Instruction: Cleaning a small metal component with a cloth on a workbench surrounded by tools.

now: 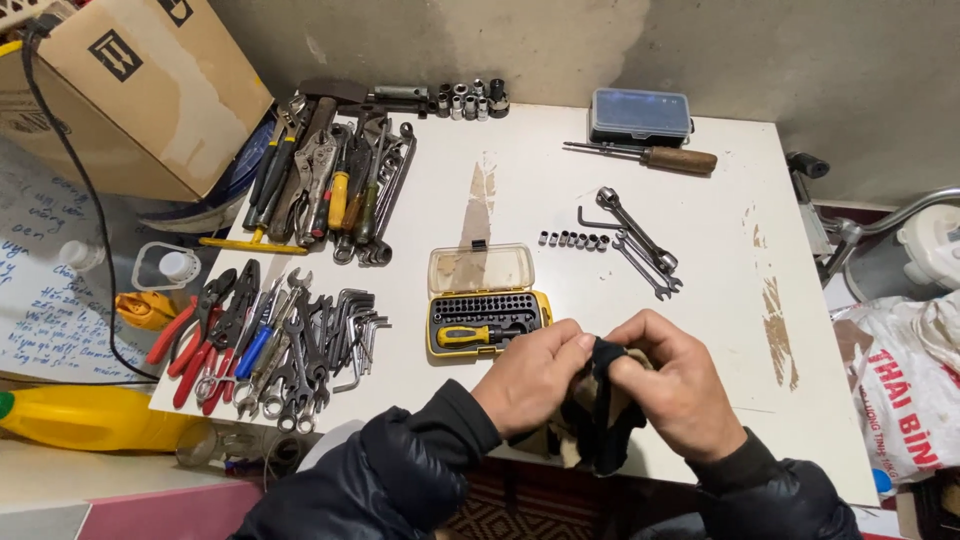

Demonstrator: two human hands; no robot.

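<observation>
My left hand (530, 375) and my right hand (675, 385) meet over the near edge of the white table (560, 200), both pinching a dark cloth (600, 420) that hangs down between them. Whatever the cloth may wrap is hidden. Just beyond my left hand lies an open yellow screwdriver bit case (485, 300) with a yellow-handled driver inside. Farther right on the table sit a row of small sockets (575, 240) and two wrenches (640, 240) with a hex key.
Pliers, spanners and hex keys (270, 340) crowd the table's left side, with more wrenches and screwdrivers (330, 180) behind. A wooden-handled screwdriver (650, 155) and a dark plastic box (640, 115) lie at the back. A cardboard box (130, 80) stands far left.
</observation>
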